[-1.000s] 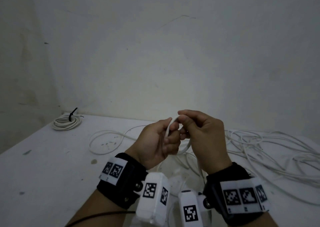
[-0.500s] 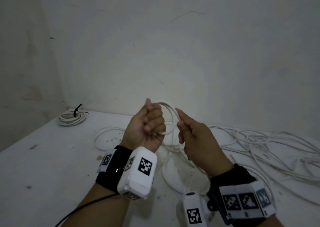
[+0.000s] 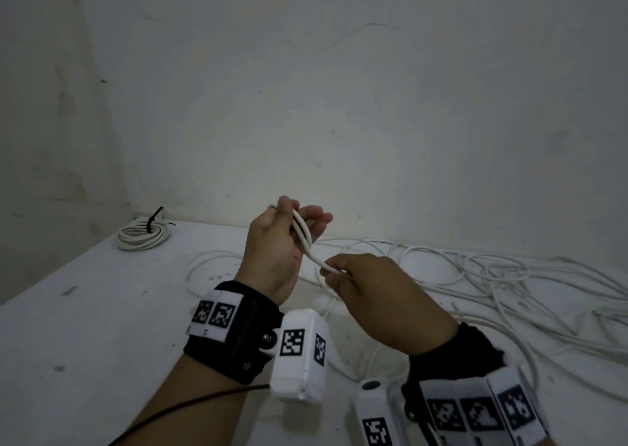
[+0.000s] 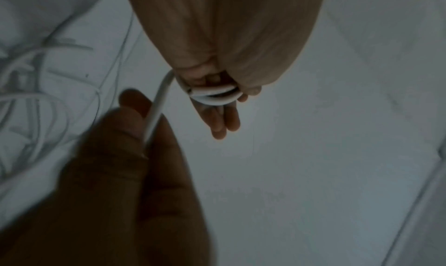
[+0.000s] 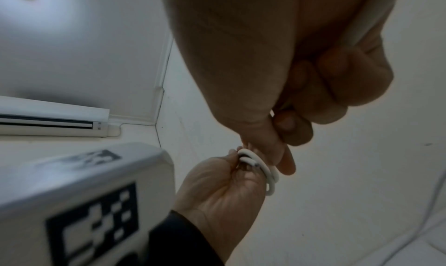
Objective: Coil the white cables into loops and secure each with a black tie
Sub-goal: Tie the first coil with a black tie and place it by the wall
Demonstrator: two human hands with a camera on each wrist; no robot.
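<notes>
My left hand (image 3: 299, 219) is raised above the table, thumb up and fingers fairly straight. Its thumb pinches two small loops of white cable (image 3: 303, 233) against the fingers. The left wrist view shows the loops (image 4: 214, 96) lying across that hand's fingers (image 4: 224, 121). One strand runs down and right from the loops to my right hand (image 3: 336, 272), which pinches it between thumb and curled fingers, lower and nearer me. In the right wrist view the loops (image 5: 263, 171) hang just under the right thumb (image 5: 282, 155). No black tie is in either hand.
A finished white coil (image 3: 142, 238) bound with a black tie (image 3: 152, 223) lies at the table's far left corner. Several loose white cables (image 3: 509, 282) sprawl over the right half of the white table (image 3: 85, 326). A wall stands close behind.
My left hand has turned from a closed fist to straighter fingers with the loops across them. My right hand has dropped lower and right, drawing a strand out from the loops.
</notes>
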